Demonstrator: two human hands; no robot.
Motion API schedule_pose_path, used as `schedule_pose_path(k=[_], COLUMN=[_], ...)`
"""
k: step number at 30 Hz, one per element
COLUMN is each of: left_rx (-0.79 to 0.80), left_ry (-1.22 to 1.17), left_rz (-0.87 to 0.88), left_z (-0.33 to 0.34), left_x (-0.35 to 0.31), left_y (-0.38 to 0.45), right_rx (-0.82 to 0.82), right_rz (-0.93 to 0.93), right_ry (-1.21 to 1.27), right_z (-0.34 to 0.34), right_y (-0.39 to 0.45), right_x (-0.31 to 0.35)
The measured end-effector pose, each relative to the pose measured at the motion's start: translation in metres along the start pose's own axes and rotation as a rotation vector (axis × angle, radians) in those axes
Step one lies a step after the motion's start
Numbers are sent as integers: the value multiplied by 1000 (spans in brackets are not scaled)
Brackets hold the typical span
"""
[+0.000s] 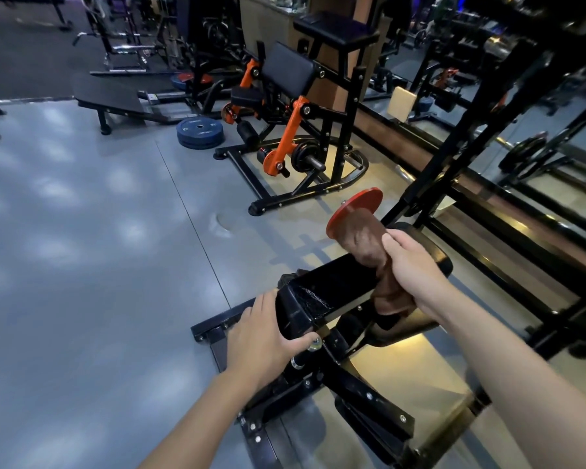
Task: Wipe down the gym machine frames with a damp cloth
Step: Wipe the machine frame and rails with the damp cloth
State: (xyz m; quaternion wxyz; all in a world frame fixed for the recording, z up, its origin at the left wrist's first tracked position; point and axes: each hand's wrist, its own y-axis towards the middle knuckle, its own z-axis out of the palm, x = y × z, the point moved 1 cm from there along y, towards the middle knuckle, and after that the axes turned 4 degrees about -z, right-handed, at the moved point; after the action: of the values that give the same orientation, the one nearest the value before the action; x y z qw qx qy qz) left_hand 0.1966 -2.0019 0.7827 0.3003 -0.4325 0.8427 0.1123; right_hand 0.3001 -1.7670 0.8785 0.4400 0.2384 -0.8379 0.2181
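A black machine frame [335,282] runs across the lower middle of the head view, a thick beam with a capped end on the left. My left hand [264,336] grips that capped end, thumb curled under it. A brown cloth [366,245] is wrapped round a part of the machine beside a red disc [356,211]. My right hand [416,265] grips the cloth from above and holds it against the frame, with the cloth's loose end hanging below my palm.
An orange and black machine [291,137] stands ahead on the grey floor. Blue weight plates [200,132] lie stacked left of it. A flat bench [112,99] sits further left. Black rack uprights [454,157] and a mirror wall fill the right side.
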Motion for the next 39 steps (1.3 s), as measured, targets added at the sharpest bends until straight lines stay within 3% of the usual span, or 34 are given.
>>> schedule_pose_path(k=[2,3,7,11,17,20,24,26,28,31,34,36,39], left_rx=[2,4,16,14,-4,7,35,29,19,7,4,15,35], left_ry=[-1,0,15,16,28,-4,4,10,14,6,9,4,14], left_rz=[1,2,-4,-17,-17,-34,-25,-27,-30,-36,-29,-30,-15], left_z=[-1,-1,0,2,3,1,0,0,1,2,2,2,1], left_x=[0,-1,0,0,1,0,0,1,1,-1,-1,0,1], left_y=[0,0,2,2,3,2,1,2,1,2,2,2,1], right_rx=[-67,-124,-330,-171,62,40,-23,-31,-13,78,170,153,5], right_rz=[-74,-96,-260,-378,-709,-652,-315,-260,-288,-507,-682,-678,-498], right_ry=[-416,-496,-489,-505,-751,-772,-739,-738,-761,-790,-715,-693,-689], right_z=[5,8,18,52,114,75,12,16,43,84,81,55,6], right_y=[19,25,26,-6,-71,-31,35,32,5,-49,-58,-34,16], right_x=[-19,-26,-30,-21,-16,-27,-36,-30,-19,-12,-22,-32,-43])
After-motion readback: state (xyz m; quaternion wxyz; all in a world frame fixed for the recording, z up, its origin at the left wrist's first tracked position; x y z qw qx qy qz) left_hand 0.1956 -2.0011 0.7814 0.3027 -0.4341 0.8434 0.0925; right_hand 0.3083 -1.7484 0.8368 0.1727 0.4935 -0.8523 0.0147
